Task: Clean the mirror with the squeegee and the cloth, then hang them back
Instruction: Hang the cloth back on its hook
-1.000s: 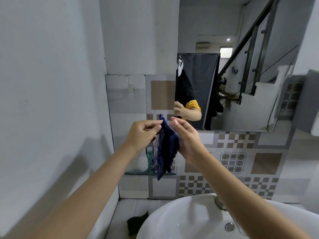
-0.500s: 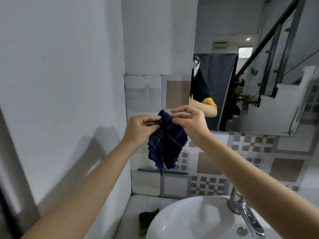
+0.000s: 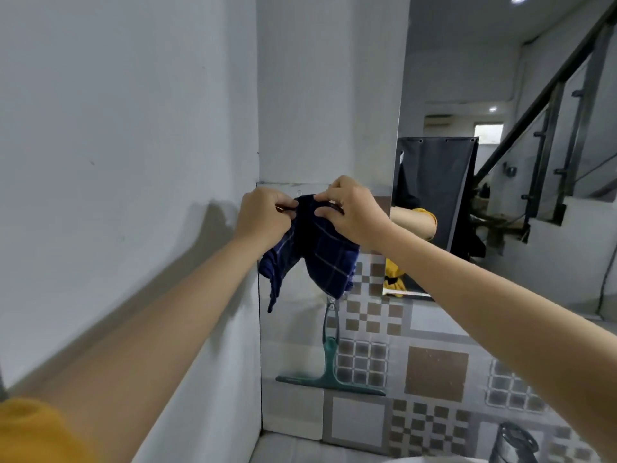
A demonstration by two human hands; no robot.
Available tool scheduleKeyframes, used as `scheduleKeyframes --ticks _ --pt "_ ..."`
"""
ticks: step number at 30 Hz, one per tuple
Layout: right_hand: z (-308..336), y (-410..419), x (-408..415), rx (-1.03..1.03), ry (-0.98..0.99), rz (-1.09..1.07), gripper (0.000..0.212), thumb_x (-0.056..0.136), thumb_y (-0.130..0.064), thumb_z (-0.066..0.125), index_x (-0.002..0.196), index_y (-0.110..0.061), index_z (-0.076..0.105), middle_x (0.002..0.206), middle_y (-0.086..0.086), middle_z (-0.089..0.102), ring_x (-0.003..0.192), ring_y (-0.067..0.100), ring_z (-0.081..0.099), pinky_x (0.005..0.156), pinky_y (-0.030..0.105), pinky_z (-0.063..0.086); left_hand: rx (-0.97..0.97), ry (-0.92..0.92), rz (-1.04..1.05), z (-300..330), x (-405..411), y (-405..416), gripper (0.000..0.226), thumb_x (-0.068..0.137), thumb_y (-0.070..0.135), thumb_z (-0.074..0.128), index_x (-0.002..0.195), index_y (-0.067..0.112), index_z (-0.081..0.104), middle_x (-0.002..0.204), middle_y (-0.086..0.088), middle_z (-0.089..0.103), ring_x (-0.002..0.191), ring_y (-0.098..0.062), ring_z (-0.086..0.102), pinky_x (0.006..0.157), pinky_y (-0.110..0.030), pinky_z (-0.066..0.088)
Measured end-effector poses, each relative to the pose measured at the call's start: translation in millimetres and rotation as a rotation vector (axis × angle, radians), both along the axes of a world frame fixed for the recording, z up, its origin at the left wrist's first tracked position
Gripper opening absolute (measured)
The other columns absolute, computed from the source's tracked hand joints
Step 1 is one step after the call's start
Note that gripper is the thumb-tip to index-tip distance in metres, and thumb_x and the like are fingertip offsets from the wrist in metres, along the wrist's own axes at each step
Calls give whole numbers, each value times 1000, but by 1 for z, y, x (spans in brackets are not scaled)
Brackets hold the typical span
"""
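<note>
A dark blue checked cloth [image 3: 320,255] hangs from both my hands, close to the tiled wall beside the mirror [image 3: 500,182]. My left hand [image 3: 267,217] pinches its top edge at the left, and my right hand [image 3: 354,212] pinches it at the right. A small clear wall hook [image 3: 298,192] shows just above and between my fingers. Below the cloth a green squeegee [image 3: 329,362] hangs upright on the tiles, blade at the bottom; its hanging point is partly hidden by the cloth.
A plain white wall [image 3: 117,162] closes in on the left and meets the tiled wall [image 3: 434,372] in a corner. A tap top [image 3: 514,442] and a sliver of white basin rim [image 3: 434,460] show at the bottom right.
Both hands have lifted the cloth up toward the hook on the tiles. My view has moved closer and left, so the hanging squeegee shows in full and the basin has almost left the view.
</note>
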State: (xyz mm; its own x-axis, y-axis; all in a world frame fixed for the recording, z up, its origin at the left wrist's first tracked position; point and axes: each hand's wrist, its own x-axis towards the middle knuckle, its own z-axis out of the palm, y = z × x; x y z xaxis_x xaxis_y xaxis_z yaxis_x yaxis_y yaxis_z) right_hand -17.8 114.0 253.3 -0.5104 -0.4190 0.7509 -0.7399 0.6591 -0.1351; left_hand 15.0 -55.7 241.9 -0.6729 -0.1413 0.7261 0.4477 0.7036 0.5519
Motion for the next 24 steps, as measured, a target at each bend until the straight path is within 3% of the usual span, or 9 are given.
scheduleKeyframes --ticks 5,7,10,14,18,24 --pt "7 -19 -30 47 51 -46 31 92 -10 59 123 -4 62 111 14 50 88 25 54 81 31 47 -82 52 73 10 -27 -10 29 85 -4 54 108 7 68 108 -10 70 94 -18 63 81 -16 41" --pt "13 -23 -41 36 100 -62 29 92 -7 58 121 -6 64 110 14 48 82 25 52 74 37 51 -95 69 87 15 -38 -14 31 86 -5 52 110 6 67 110 -11 68 98 -21 63 80 -16 42" --pt "21 -26 -54 19 119 -98 27 92 -9 58 117 -10 67 107 11 43 80 20 46 65 34 48 -92 81 74 22 -52 -19 30 87 -5 52 112 5 66 112 -13 68 100 -21 62 79 -13 40" --pt "23 -27 -66 -2 110 -99 26 92 -11 59 116 -13 68 100 4 35 80 20 45 68 33 49 -47 55 0 27 -63 -22 26 85 6 63 111 6 67 110 -11 69 91 -10 58 79 -14 40" --pt "19 -27 -72 -48 61 -26 26 90 -6 60 115 -10 69 97 3 41 82 16 46 76 31 48 43 7 -70 24 -69 -22 33 79 12 71 111 10 67 113 -6 67 94 -10 56 81 -20 41" --pt "30 -29 -73 -130 112 10 23 90 -4 60 102 -16 74 95 1 43 78 13 46 66 26 45 134 87 -69 35 -75 -24 28 77 8 73 105 9 70 107 -7 69 87 -11 58 77 -19 44"
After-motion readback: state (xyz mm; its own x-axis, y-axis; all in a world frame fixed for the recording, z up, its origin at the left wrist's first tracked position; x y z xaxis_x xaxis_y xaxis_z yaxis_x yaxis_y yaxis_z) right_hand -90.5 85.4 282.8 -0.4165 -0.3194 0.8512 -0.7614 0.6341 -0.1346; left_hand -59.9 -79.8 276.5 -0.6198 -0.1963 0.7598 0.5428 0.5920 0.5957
